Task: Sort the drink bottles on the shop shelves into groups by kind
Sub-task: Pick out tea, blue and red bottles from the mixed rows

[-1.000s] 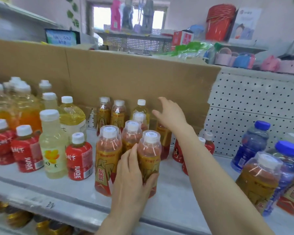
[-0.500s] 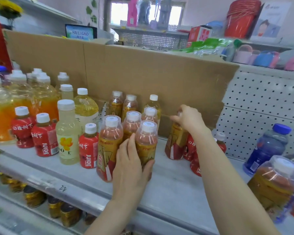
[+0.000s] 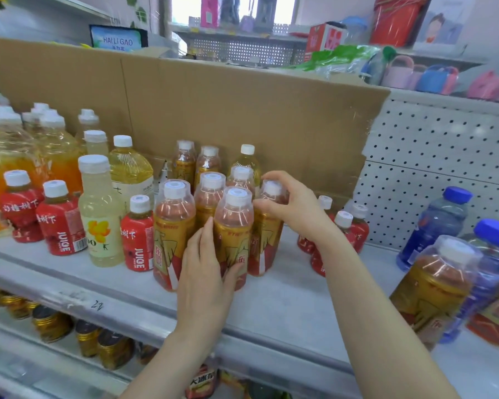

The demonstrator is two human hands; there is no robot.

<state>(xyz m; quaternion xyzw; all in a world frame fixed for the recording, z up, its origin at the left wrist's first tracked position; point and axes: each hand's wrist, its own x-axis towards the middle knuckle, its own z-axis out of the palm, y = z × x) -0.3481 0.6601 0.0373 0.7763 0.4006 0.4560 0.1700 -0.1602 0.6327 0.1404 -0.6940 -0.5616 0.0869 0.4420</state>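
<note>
Since half a second earlier the right hand (image 3: 288, 203) had brought a tea bottle (image 3: 264, 243) forward from the cardboard (image 3: 242, 105), fingers curled round its neck, setting it beside its own kind (same gold labels). The left hand (image 3: 208, 272) clasped the front bottle (image 3: 233, 226), steadying the group. Bare shelf (image 3: 285, 306) lay open rightward, short of the red juice bottles (image 3: 343, 226).

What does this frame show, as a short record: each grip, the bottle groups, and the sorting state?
left grip: wraps the front tea bottle
right grip: pinches the top of the rightmost tea bottle in the group
red juice bottles: split, left and right of the tea
blue-capped bottles: far right
stray tea bottle: far right, ungrouped
</note>
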